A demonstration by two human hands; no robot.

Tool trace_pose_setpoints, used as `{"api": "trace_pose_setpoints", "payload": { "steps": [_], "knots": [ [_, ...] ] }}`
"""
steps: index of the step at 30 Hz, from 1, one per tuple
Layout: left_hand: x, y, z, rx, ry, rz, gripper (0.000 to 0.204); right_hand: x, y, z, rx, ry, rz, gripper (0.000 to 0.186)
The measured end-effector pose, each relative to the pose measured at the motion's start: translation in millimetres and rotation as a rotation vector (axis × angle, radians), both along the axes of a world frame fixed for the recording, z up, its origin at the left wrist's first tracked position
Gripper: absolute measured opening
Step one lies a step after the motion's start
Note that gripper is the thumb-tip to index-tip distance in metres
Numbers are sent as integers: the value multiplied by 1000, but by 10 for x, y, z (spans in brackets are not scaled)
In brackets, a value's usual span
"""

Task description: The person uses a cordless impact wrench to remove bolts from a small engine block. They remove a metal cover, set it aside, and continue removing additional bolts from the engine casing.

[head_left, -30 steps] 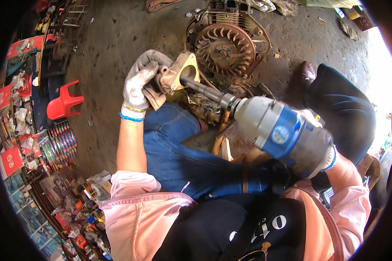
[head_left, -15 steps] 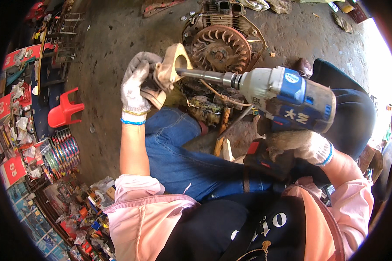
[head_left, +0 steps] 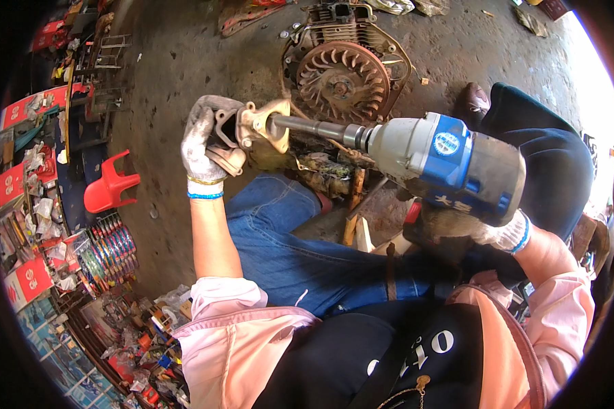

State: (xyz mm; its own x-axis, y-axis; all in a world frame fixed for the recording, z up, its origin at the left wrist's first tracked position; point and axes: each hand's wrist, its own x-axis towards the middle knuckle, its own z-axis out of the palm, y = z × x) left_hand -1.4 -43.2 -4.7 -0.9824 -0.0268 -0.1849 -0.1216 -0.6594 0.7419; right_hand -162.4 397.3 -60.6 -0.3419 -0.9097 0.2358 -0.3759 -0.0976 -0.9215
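Observation:
My gloved left hand (head_left: 199, 144) is closed on a small cast metal housing (head_left: 265, 125) with a flange and bolt holes, held out in front of me. The long socket extension (head_left: 320, 130) of a blue and grey cordless impact wrench (head_left: 421, 153) reaches into or against the housing's opening; its exact tip is hidden. My right hand (head_left: 484, 230), also gloved, grips the wrench's handle at the right, partly hidden under the tool's body.
Beyond my hands lies a dirty engine (head_left: 334, 27) with a rusty finned flywheel (head_left: 341, 80). A red plastic chair (head_left: 106, 185) is at left, beside crowded shelves of parts (head_left: 27, 279). Wood pieces (head_left: 361, 235) lie between my legs; a brown shoe (head_left: 472, 102) shows at upper right.
The housing has tilted and shifted left with my left hand. The wrench has rolled and levelled out, so its blue housing faces up and its extension lies closer to horizontal.

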Motion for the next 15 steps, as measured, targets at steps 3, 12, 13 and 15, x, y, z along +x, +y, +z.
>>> {"api": "trace_pose_setpoints", "payload": {
  "steps": [3, 12, 13, 15],
  "knots": [
    [63, -58, -114, -237, 12, 202, 33, -36, 13, -12, -5, 399, -12, 49],
    [98, -19, -240, -192, -111, 280, 25, -26, -123, 290, 421, -661, -226, 45],
    [84, -6, -250, -200, -161, 347, 24, -13, -138, 283, 422, -766, -303, 45],
    [78, 23, -274, -236, -172, 404, 24, 1, -212, 176, 517, -849, -430, 44]
  ]
}}
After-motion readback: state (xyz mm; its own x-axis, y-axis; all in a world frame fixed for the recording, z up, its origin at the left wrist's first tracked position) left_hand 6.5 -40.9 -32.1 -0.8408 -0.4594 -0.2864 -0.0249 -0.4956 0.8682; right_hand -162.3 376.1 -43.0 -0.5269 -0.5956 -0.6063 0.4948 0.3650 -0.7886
